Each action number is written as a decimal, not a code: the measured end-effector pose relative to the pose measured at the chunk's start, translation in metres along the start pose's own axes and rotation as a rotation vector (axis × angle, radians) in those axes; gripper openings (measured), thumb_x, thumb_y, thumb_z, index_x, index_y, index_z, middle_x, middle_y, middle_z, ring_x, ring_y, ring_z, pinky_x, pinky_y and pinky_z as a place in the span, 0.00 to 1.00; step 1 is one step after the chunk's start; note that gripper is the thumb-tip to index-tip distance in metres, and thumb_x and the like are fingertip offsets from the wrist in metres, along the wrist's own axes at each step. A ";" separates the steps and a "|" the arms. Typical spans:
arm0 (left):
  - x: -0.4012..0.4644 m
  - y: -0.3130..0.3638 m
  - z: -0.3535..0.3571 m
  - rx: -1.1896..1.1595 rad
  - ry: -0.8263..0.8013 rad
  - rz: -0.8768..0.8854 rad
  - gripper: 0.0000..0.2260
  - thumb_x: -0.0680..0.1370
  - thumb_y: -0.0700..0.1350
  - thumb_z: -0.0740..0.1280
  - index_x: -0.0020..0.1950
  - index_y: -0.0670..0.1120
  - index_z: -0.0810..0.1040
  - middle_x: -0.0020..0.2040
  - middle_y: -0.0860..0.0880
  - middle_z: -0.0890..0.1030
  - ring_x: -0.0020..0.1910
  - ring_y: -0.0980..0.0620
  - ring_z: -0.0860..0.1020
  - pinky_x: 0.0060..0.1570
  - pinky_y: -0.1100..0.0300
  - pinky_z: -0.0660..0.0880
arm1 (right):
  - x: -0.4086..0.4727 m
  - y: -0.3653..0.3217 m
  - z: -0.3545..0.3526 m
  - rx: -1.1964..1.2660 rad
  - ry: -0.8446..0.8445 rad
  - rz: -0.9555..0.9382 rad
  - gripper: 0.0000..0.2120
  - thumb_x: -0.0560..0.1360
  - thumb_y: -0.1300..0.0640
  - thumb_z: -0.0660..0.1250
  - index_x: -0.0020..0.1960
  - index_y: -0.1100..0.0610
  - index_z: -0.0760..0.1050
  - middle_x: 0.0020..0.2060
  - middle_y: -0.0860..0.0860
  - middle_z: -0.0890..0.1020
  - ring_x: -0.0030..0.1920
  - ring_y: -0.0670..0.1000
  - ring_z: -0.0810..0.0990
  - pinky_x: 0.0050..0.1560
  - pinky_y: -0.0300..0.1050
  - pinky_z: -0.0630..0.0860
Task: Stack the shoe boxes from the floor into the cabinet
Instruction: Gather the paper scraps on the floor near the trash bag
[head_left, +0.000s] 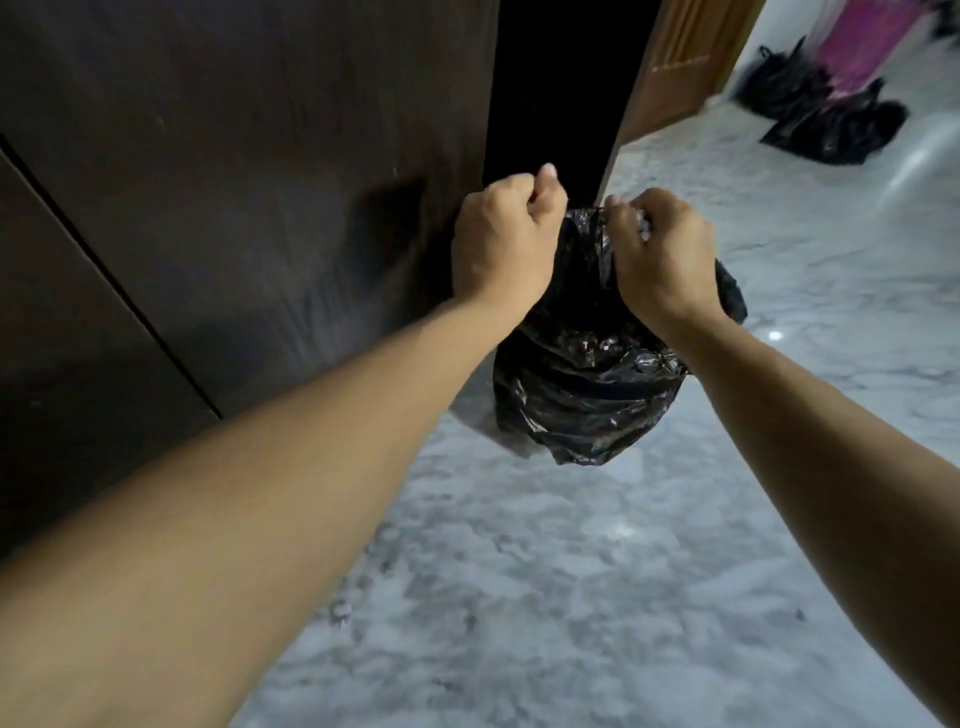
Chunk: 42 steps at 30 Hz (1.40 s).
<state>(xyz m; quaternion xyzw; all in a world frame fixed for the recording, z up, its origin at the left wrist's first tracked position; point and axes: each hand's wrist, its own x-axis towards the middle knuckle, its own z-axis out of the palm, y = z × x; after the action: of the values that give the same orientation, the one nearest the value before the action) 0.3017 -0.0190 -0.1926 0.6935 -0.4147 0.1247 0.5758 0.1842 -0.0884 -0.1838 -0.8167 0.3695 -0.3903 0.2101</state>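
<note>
Both my bare arms reach forward, wrists raised. My left hand (498, 244) and my right hand (660, 249) are each curled into a tight fist on the gathered top of a crinkled black plastic bag (582, 374), which hangs off the pale marbled stone floor (571, 571). What the bag holds is hidden. It hangs just in front of the dark brown wooden cabinet (234, 182), at its dark opening (550, 88). More black bags (831, 119) lie well apart, far right.
</note>
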 end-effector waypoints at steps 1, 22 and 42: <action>0.003 0.004 0.013 0.008 -0.049 -0.043 0.24 0.80 0.50 0.60 0.26 0.48 0.57 0.22 0.51 0.64 0.27 0.42 0.68 0.30 0.54 0.60 | 0.008 0.014 0.001 -0.029 -0.006 0.057 0.15 0.80 0.48 0.58 0.44 0.59 0.73 0.32 0.51 0.74 0.36 0.52 0.71 0.35 0.44 0.61; -0.017 -0.012 0.040 0.022 -0.332 -0.252 0.20 0.82 0.57 0.54 0.37 0.45 0.71 0.45 0.42 0.78 0.48 0.44 0.76 0.46 0.54 0.70 | -0.011 0.069 -0.002 0.032 0.078 0.079 0.03 0.72 0.57 0.69 0.45 0.54 0.80 0.30 0.40 0.77 0.31 0.37 0.76 0.39 0.31 0.74; -0.343 -0.162 -0.158 0.812 -0.638 -0.572 0.53 0.70 0.77 0.49 0.75 0.36 0.38 0.78 0.36 0.43 0.77 0.40 0.42 0.74 0.45 0.40 | -0.238 0.043 0.136 -0.066 -0.711 -0.194 0.18 0.74 0.56 0.67 0.63 0.60 0.72 0.58 0.55 0.77 0.58 0.58 0.76 0.57 0.52 0.75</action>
<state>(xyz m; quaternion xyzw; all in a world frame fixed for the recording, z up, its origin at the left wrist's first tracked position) 0.2515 0.2704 -0.4800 0.9459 -0.2829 -0.1016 0.1219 0.1725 0.0740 -0.4081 -0.9389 0.2066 -0.0879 0.2608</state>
